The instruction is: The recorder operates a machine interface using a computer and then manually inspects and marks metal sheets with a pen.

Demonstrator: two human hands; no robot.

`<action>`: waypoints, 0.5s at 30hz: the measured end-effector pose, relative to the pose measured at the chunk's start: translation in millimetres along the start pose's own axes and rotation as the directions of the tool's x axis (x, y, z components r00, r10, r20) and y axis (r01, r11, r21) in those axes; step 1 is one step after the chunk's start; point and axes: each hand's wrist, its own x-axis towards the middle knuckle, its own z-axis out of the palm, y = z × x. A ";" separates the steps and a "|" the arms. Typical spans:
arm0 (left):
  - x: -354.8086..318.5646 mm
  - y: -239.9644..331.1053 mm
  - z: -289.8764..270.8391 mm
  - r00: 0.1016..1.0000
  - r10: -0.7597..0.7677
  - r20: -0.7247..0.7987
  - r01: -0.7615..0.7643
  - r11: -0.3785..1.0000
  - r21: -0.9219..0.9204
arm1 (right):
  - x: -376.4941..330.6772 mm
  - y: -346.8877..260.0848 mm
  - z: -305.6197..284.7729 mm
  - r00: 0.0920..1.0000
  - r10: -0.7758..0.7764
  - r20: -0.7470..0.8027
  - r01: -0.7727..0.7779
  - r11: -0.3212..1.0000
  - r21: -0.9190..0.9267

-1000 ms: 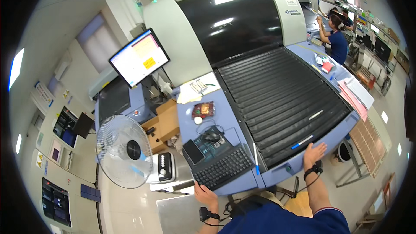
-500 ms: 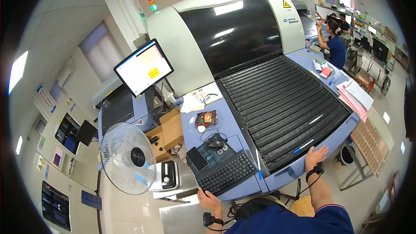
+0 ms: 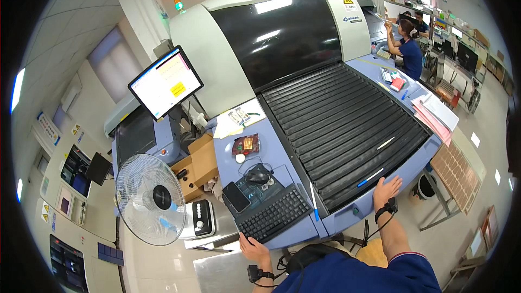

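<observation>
My left hand (image 3: pixel 254 249) is at the near left corner of the black keyboard (image 3: pixel 273 215), at the desk edge. Its fingers are loosely stretched, with nothing visible in them. My right hand (image 3: pixel 387 191) lies flat, fingers apart, on the blue front rim of the large machine (image 3: pixel 347 214). Beyond it is the machine's black ribbed bed (image 3: pixel 342 130), with a blue-and-white pen (image 3: pixel 370 177) just left of the fingertips. A black phone (image 3: pixel 236 197) and a black mouse (image 3: pixel 257 173) rest behind the keyboard. Each wrist wears a black strapped device.
A white fan (image 3: pixel 151 199) stands left of the desk, near an open cardboard box (image 3: pixel 202 164). A monitor (image 3: pixel 165 83) hangs above. Another blue-tipped pen (image 3: pixel 314 201) lies right of the keyboard. Pink and white papers (image 3: pixel 434 116) lie at the right edge. A person (image 3: pixel 408 49) sits far right.
The whole scene has shifted slightly left in view. Both hands keep about the same places, the left at the keyboard corner and the right on the machine's front rim.
</observation>
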 end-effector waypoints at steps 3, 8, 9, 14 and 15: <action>0.3 1.7 -0.7 1.000 0.003 -0.003 -0.003 1.000 0.001 | 1.8 -0.5 -0.3 1.000 -0.026 -0.003 0.027 1.000 0.013; 4.4 -4.2 4.7 1.000 0.017 -0.002 -0.017 1.000 0.006 | 2.1 -0.5 6.5 1.000 -0.013 -0.014 0.014 1.000 0.008; 4.7 -4.3 4.4 1.000 0.017 0.001 -0.017 1.000 0.004 | 1.3 -0.5 7.6 1.000 -0.009 -0.017 0.010 1.000 0.012; 12.0 -4.4 5.7 1.000 0.019 -0.005 -0.019 1.000 -0.023 | -1.4 -8.0 11.5 1.000 0.002 -0.005 -0.001 0.999 0.043; 12.1 -2.6 2.4 1.000 0.019 -0.020 -0.019 1.000 -0.022 | -1.2 -8.4 13.2 1.000 -0.005 0.002 0.005 1.000 0.021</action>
